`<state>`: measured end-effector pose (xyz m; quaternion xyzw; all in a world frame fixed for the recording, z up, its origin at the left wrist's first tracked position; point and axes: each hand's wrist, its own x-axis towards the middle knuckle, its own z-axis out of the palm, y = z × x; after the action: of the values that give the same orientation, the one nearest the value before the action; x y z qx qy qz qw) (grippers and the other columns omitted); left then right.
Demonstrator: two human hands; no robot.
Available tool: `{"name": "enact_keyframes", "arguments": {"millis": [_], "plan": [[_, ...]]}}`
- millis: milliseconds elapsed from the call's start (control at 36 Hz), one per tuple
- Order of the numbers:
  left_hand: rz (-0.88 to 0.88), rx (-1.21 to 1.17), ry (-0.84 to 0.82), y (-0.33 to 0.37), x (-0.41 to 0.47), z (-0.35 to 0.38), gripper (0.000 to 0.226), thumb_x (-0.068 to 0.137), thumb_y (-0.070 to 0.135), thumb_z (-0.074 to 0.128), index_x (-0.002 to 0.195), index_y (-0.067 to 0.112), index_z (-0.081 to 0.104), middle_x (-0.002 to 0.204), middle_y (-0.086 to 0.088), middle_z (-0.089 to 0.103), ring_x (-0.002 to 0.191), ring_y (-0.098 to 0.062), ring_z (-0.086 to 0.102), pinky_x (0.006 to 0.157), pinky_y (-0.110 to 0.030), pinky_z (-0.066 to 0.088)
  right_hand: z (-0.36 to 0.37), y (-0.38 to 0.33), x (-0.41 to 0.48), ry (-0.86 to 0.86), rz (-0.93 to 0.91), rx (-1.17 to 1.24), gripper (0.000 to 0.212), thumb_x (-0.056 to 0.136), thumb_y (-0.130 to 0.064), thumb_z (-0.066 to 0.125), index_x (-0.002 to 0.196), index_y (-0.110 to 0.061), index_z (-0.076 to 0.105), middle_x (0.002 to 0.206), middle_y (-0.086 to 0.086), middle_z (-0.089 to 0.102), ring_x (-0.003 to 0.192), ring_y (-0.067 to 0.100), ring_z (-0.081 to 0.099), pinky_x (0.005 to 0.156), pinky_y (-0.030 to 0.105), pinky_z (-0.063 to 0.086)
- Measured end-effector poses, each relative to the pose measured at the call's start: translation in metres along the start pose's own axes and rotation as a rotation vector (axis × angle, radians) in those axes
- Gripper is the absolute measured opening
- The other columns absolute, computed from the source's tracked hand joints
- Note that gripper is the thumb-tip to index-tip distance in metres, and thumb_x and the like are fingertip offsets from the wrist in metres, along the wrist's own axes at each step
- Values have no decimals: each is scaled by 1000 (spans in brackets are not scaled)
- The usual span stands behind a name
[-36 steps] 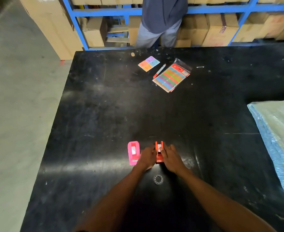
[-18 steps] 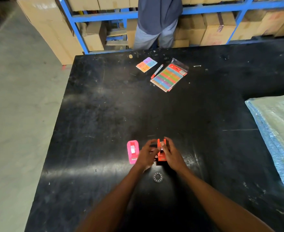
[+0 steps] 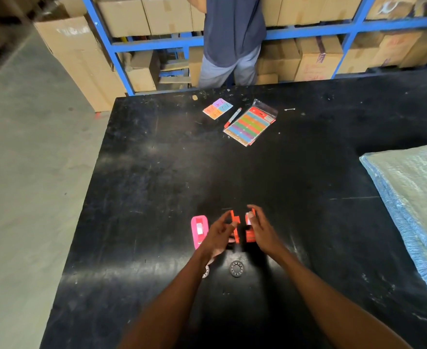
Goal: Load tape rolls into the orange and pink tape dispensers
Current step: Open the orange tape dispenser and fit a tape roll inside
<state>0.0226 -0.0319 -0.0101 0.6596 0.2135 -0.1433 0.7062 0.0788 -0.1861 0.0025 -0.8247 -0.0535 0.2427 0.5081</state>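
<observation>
An orange plastic tape dispenser, split in two halves, is held between the hands: one half (image 3: 235, 229) is pinched by the left hand (image 3: 217, 235), the other (image 3: 249, 227) gripped by the right hand (image 3: 264, 233). A pink plastic tape dispenser (image 3: 199, 230) lies just left of the left hand.

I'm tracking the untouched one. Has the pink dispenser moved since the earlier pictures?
No. The pink dispenser lies in the same spot on the table, just left of the left hand.

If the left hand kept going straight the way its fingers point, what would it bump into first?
Probably the orange dispenser half right at the left hand's fingertips; they look like they already touch it. Beyond that there is only bare black table.
</observation>
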Motion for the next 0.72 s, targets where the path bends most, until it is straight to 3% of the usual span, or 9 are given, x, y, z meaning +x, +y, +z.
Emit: {"name": "enact_keyframes", "arguments": {"millis": [56,139,194,250,333,389,472,583,722], "plan": [[-7,59,37,-3,3,-4,44,100,19,55,142,21,44,89,3,69,79,-16,63,74,-36,56,-9,5,3,34,20,10,34,105,-41,38,137,-32,46,125,-8,59,116,15,57,97,30,39],[1,204,115,-3,3,-3,51,97,24,60,144,18,42,76,5,61,67,-7,57,66,-32,57,-16,7,4,50,32,10,37,105,-41,39,140,-31,45,130,-7,55,121,16,54,98,28,36],[24,311,187,-2,2,1,51,95,27,63,141,18,45,88,0,63,70,-5,57,51,-16,53,-16,7,6,60,33,9,39,105,-41,39,142,-31,44,132,-7,54,123,15,53,99,28,35],[37,363,240,-2,3,5,53,93,28,65,140,18,44,110,-9,64,81,-13,61,43,-14,51,-15,7,8,60,28,2,39,104,-43,39,142,-33,44,135,-7,55,125,14,52,101,29,36],[62,534,303,-5,7,11,51,92,35,64,136,17,45,117,-12,63,97,-26,64,58,-23,52,-12,4,6,52,13,-1,39,104,-46,38,142,-37,43,140,-9,53,128,11,50,107,31,36],[57,643,306,-9,12,15,51,90,38,64,133,17,44,117,-15,64,103,-34,64,77,-37,52,-12,0,3,52,7,13,40,104,-46,37,143,-36,42,139,-12,51,127,8,49,104,27,34],[38,749,303,-12,19,17,56,91,36,64,138,16,40,127,-18,57,112,-39,60,90,-44,50,-11,-6,-4,58,6,36,41,104,-46,36,144,-36,42,135,-13,51,121,6,49,98,26,34],[12,851,309,-17,26,18,60,92,35,64,141,13,37,140,-18,43,116,-42,58,93,-48,51,-7,-1,-7,48,-10,73,44,102,-52,34,144,-39,41,139,-12,50,127,7,49,105,28,36],[-29,898,291,-21,35,17,63,93,36,62,143,11,34,143,-19,39,118,-43,58,94,-49,51,-9,-2,-6,45,2,94,45,103,-50,35,145,-37,40,144,-12,46,131,5,44,108,26,33]]}}
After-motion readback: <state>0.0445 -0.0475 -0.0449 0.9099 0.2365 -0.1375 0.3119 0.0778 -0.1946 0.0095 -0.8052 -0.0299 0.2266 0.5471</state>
